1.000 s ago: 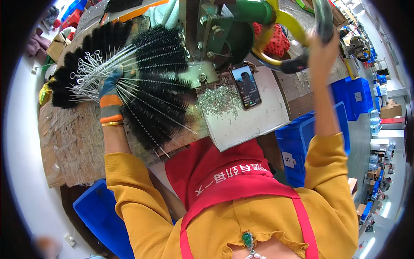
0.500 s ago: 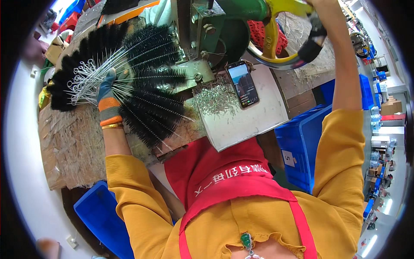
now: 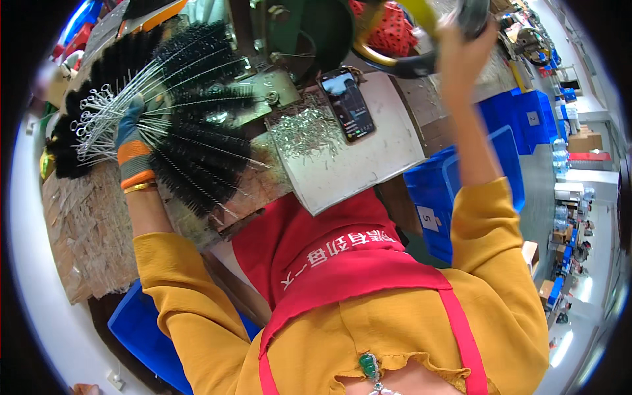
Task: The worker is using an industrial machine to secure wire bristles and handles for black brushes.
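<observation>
1. At the far left, the worktop (image 3: 85, 247) is seen to be rough and peeling; below it, a blue bin (image 3: 155, 342) is partly hidden by the sleeve.
2. The left hand (image 3: 130, 125) is covered by a blue, grey and orange glove. Its thumb is laid across the wire stems and its fingers, mostly hidden, are wrapped around the bunch.
3. By that hand the brushes (image 3: 181, 148) are held, spread like a fan above the worktop, with black bristles outward and looped ends to the left.
4. In the middle, a green machine (image 3: 309, 39) is seen at the top; near it, wire clippings (image 3: 303, 135) are heaped on a white board (image 3: 362, 164), with a phone (image 3: 347, 105) beside them.
5. Further right, a red dotted cloth (image 3: 385, 29) is partly framed by a wheel (image 3: 421, 67).
6. The bare right hand (image 3: 461, 56) is placed at the wheel's rim; it is blurred, and whether its fingers are closed cannot be told.
</observation>
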`<state>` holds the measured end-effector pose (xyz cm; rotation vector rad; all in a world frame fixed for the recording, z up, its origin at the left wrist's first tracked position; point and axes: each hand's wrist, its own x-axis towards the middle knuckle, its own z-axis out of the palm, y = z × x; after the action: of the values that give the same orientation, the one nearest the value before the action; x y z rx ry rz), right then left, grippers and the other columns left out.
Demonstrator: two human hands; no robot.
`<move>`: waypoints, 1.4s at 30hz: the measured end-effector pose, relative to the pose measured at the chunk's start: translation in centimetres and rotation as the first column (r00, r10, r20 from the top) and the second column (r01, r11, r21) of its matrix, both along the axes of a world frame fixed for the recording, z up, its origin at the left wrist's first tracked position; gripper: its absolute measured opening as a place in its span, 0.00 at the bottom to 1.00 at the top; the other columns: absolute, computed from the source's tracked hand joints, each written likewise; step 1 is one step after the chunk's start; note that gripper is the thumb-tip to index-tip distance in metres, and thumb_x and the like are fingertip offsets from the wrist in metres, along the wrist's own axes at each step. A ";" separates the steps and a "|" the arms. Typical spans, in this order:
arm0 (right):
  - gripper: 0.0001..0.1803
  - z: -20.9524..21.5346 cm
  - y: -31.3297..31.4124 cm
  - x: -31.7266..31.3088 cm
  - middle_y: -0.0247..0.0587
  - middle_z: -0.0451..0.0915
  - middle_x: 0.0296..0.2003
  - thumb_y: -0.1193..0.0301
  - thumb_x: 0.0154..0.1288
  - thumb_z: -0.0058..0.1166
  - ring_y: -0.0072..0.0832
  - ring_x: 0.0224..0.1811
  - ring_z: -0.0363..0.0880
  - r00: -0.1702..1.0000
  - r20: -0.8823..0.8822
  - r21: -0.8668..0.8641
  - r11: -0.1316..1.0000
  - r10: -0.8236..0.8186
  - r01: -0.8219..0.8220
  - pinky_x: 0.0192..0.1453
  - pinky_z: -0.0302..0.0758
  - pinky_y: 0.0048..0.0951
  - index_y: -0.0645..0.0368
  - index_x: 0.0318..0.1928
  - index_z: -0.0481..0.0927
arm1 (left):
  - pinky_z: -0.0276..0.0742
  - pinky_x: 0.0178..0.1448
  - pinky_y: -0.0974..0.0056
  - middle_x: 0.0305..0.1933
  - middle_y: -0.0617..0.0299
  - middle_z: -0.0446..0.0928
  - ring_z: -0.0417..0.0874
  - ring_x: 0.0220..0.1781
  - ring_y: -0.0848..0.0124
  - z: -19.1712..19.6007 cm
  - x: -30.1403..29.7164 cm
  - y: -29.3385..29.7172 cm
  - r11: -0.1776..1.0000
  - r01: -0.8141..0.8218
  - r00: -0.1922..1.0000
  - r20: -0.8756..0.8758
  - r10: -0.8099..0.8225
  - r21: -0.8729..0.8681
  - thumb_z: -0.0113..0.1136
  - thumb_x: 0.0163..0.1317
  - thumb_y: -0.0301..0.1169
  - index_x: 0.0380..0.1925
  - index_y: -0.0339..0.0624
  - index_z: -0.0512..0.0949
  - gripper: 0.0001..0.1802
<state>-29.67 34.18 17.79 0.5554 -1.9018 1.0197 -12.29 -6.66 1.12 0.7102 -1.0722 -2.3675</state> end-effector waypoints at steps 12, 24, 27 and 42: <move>0.21 2.4 1.3 -3.1 0.53 0.74 0.33 0.74 0.47 0.47 0.41 0.36 0.74 0.994 0.073 0.129 0.987 0.087 -0.096 0.43 0.69 0.36 0.67 0.44 0.69 | 0.81 0.44 0.61 0.44 0.50 0.77 0.81 0.39 0.61 1.8 2.2 -0.2 0.951 0.300 0.951 0.107 -0.291 -0.079 0.62 0.54 0.30 0.48 0.32 0.71 0.22; 0.27 -5.5 0.4 -0.4 0.48 0.73 0.29 0.67 0.50 0.56 0.34 0.33 0.74 0.995 -0.004 -0.263 0.960 0.102 -0.099 0.43 0.70 0.33 0.67 0.48 0.62 | 0.79 0.41 0.64 0.42 0.56 0.78 0.81 0.35 0.66 -1.2 3.5 -4.5 0.985 0.139 0.971 0.207 -0.116 -0.101 0.62 0.56 0.38 0.46 0.37 0.73 0.22; 0.24 -5.8 1.2 -1.0 0.45 0.74 0.30 0.70 0.49 0.56 0.31 0.32 0.74 0.986 0.068 -0.243 0.961 0.154 -0.133 0.42 0.70 0.31 0.67 0.45 0.64 | 0.77 0.43 0.67 0.40 0.59 0.79 0.80 0.36 0.69 -0.9 3.2 -2.5 0.965 0.158 0.967 0.229 -0.109 -0.208 0.63 0.54 0.36 0.43 0.37 0.76 0.18; 0.23 9.2 -1.4 -5.6 0.58 0.76 0.35 0.67 0.47 0.52 0.44 0.40 0.75 0.961 0.089 0.562 0.809 -0.263 0.170 0.47 0.69 0.37 0.70 0.44 0.71 | 0.83 0.39 0.62 0.42 0.46 0.77 0.82 0.37 0.60 -1.7 1.4 -0.1 0.996 0.015 0.998 -0.054 -0.010 0.088 0.60 0.56 0.33 0.41 0.31 0.73 0.17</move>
<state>-35.29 32.82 26.94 0.5666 -2.3585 0.3582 -10.88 -6.77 -0.61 0.6688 -0.9571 -2.4435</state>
